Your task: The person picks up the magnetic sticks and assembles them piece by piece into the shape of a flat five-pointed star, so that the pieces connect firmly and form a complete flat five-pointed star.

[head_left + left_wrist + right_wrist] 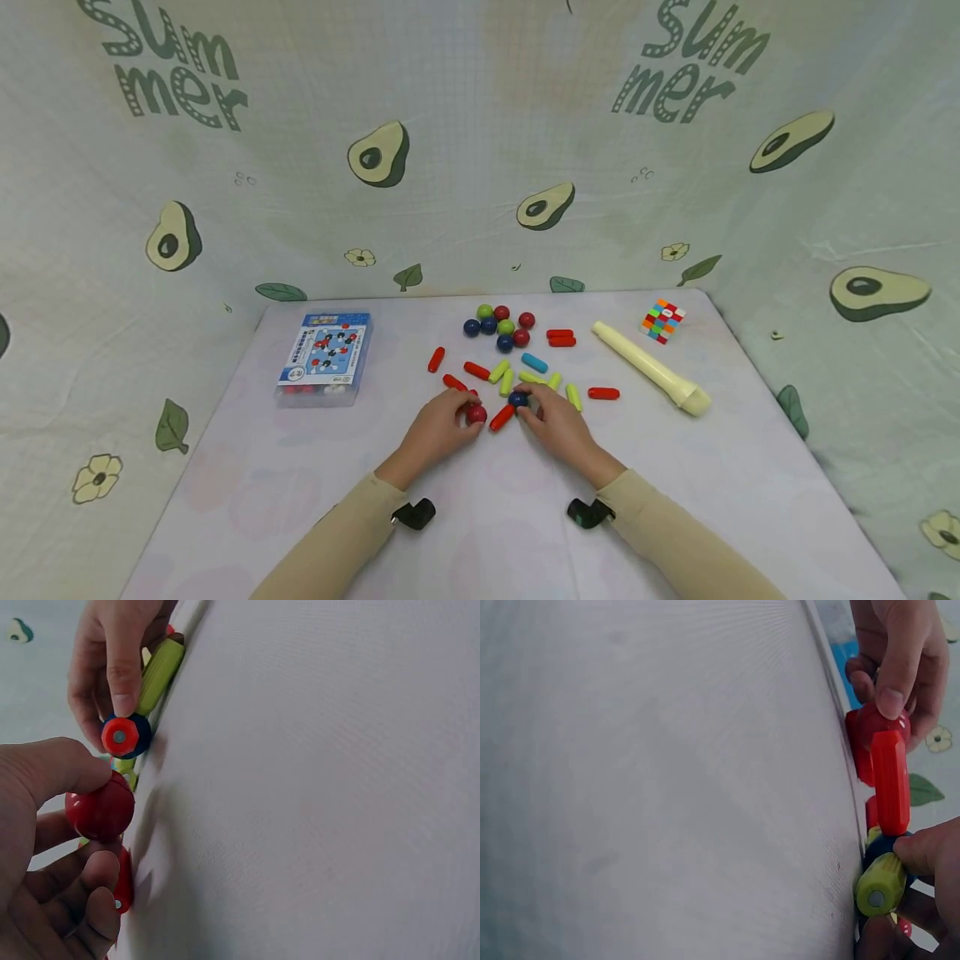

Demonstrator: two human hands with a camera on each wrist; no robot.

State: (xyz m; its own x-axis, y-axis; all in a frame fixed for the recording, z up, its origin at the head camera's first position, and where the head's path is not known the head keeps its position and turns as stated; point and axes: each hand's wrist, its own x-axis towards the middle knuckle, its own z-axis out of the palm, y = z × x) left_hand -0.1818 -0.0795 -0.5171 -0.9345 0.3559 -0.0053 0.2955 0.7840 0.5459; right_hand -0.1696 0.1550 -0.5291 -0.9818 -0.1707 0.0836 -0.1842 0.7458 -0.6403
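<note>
The left hand (435, 432) is pinching a red ball (477, 413) between thumb and curled fingers (90, 892), low on the counter (720, 467). The right hand (558, 427) is pinching a dark blue ball (517, 399) with its fingertips. A red rod (501, 417) is lying between the two balls, its upper end against the blue one. Loose rods are lying at twelve o'clock from the hands, with a cluster of balls (501, 324) beyond them. A boxed set (326, 351) is sitting at ten o'clock.

red ball (100, 810): glossy plastic | red rod (890, 780): smooth plastic | tablecloth (322, 787): matt cloth
</note>
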